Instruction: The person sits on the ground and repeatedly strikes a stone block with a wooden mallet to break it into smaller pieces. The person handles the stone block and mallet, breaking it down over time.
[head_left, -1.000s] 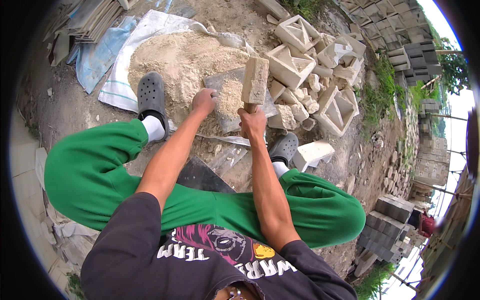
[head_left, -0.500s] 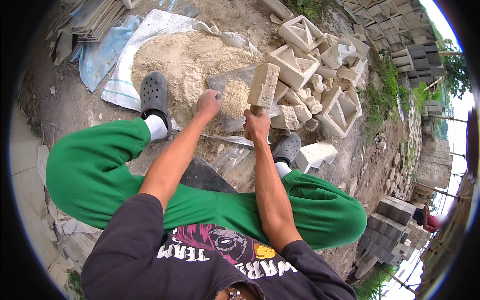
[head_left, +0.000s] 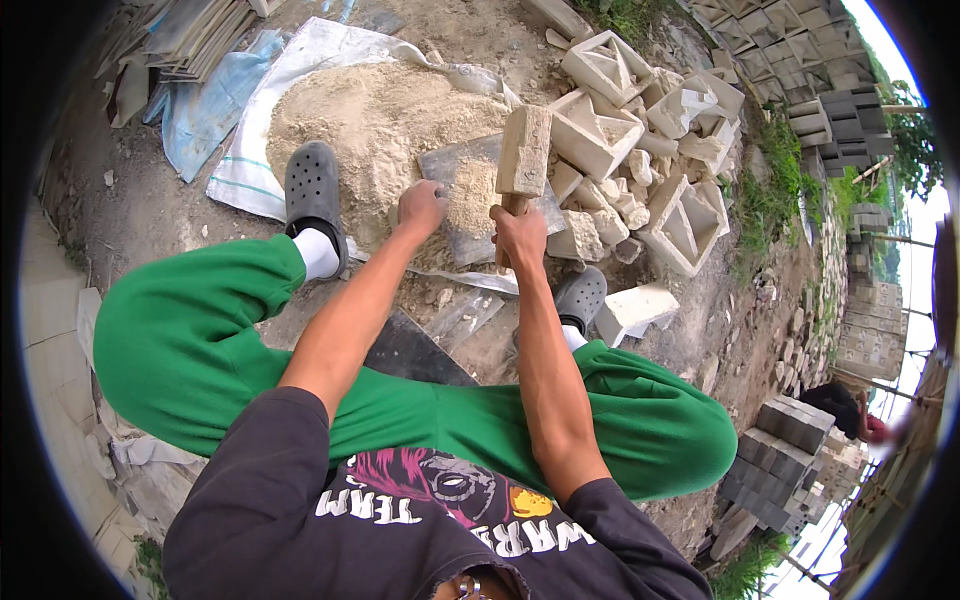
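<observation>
My right hand is wrapped round the handle of a wooden mallet, whose thick, pale block head is raised over the right part of a flat grey slab. Crushed tan rubble lies on that slab. Closed at the slab's left edge is my left hand; whatever its fingers hold, if anything, is hidden. Behind the slab, a heap of tan powder spreads over a white woven sack.
Broken pale blocks are piled right of the slab, with another block beside my right shoe. A dark board lies between my legs. Grey blocks are stacked far right, near another person. Thin boards lean at far left.
My right hand and the mallet have shifted slightly; the mallet head has come up a little and stands more upright. My left hand stays by the slab. The far person has moved.
</observation>
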